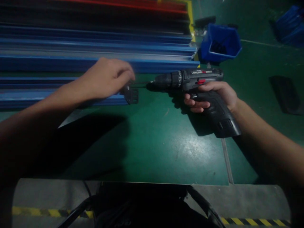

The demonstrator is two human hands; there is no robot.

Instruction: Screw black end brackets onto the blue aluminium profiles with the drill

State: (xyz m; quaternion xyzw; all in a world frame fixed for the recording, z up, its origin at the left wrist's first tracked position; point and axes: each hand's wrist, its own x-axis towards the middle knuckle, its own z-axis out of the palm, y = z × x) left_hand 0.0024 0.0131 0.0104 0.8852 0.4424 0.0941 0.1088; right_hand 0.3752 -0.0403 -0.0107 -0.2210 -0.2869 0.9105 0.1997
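My right hand is wrapped round the grip of a black cordless drill, whose long thin bit points left. At the bit's tip, a small black end piece sits on the right end of a blue metal profile. My left hand rests over that end of the profile, fingers curled down by the end piece and the bit. What its fingertips hold, if anything, is hidden.
More blue profiles lie behind my left hand, with dark and red ones farther back. A blue bin holding dark parts stands at the back right, another blue bin beyond it. A flat black object lies on the green table.
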